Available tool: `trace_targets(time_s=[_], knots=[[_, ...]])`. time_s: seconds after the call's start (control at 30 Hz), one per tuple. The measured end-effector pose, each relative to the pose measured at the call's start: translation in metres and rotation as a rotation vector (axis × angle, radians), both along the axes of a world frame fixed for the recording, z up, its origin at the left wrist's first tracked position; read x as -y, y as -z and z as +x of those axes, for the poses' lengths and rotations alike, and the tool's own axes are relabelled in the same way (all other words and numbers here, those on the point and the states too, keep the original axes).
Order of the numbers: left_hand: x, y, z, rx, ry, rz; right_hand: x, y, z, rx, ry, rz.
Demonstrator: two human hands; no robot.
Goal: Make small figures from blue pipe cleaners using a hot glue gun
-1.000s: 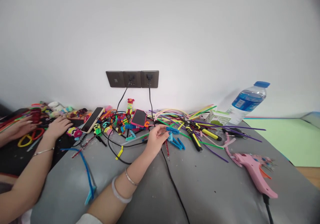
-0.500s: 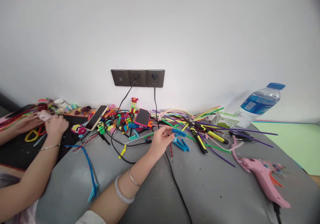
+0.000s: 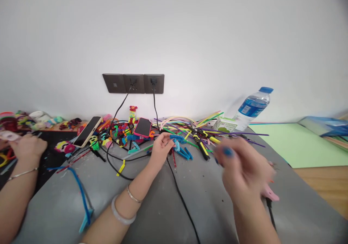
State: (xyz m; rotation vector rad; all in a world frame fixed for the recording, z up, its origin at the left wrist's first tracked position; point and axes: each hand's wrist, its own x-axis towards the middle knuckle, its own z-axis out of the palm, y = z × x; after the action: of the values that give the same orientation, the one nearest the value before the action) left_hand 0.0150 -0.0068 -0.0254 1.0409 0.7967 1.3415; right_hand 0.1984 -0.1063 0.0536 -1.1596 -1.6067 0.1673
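My left hand (image 3: 160,150) reaches over the table with a bent blue pipe cleaner piece (image 3: 178,138) pinched between thumb and fingertips. Just past it lie more blue pipe cleaner pieces (image 3: 187,153), the nearest partly overlapped by the held one. My right hand (image 3: 243,171) is close to the camera and smeared by motion. Its fingers look curled together; whatever they may hold cannot be made out. Behind that hand sits a pink glue gun (image 3: 269,192), mostly hidden. Yellow-and-black pliers (image 3: 201,146) lie beyond, between the hands.
Pipe cleaners of many colours (image 3: 179,122) pile along the wall. Two phones, one black-screened in a pink case (image 3: 143,127), lie near a tilted water bottle (image 3: 254,108) and black cables (image 3: 181,197). A co-worker's hand (image 3: 29,148) is at the left. A blue strand (image 3: 80,186) rests in front.
My right hand has come into view at the right, covering most of the glue gun. The view has turned to the right. My left hand still pinches the blue piece.
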Motion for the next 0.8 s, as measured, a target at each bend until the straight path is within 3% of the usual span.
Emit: trace_targets(time_s=[0.1,0.17,0.23,0.37,0.63,0.7,0.8], knots=[[0.001,-0.002,-0.001,-0.024,0.004,-0.010,-0.060,0.007,0.002,0.207,-0.042,-0.457],[0.001,-0.003,-0.001,-0.033,0.003,-0.014,-0.080,0.020,0.005,0.328,-0.062,-0.731],[0.001,-0.004,-0.001,-0.037,0.005,-0.017,-0.087,0.034,0.006,0.354,-0.026,-0.843],[-0.001,-0.002,-0.001,-0.054,0.018,-0.039,-0.085,0.049,0.000,0.423,0.027,-0.945],[-0.003,-0.002,0.000,-0.048,0.012,-0.070,-0.092,0.053,-0.002,0.504,0.081,-0.934],[-0.003,-0.002,0.000,-0.033,0.011,-0.078,-0.096,0.047,0.006,0.420,0.040,-0.913],[-0.003,-0.003,-0.001,-0.013,0.022,-0.095,-0.107,0.029,0.018,0.218,-0.140,-0.823]])
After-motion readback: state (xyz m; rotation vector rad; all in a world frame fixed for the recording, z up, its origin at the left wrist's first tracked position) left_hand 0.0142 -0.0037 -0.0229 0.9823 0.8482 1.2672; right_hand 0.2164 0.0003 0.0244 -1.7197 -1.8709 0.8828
